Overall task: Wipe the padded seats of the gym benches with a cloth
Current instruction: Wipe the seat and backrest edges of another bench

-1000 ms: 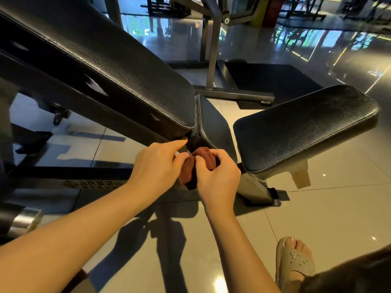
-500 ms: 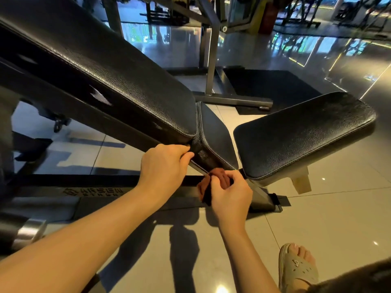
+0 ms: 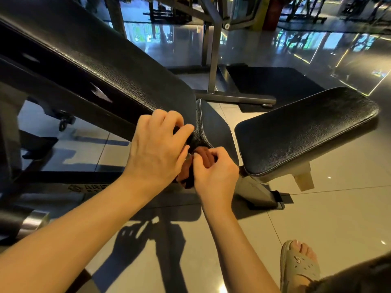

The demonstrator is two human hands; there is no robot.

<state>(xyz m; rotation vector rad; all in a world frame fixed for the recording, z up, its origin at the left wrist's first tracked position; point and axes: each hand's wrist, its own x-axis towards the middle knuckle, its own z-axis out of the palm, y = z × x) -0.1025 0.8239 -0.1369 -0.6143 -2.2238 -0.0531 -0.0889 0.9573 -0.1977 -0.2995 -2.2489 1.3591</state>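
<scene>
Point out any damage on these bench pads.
The long black leather-look backrest pad has a tear in its near side edge, left of the left hand; pale material shows through the black cover.

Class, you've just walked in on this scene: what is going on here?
A person works at a gym bench. The right hand grips a bunched reddish-brown cloth below the narrow middle pad. The left hand curls at the lower corner of the backrest pad; whether it grips is unclear. The wide seat pad at right is untouched.

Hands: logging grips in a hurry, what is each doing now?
Left hand: curled at the back pad, grip cannot be told.
Right hand: holds the cloth.
</scene>
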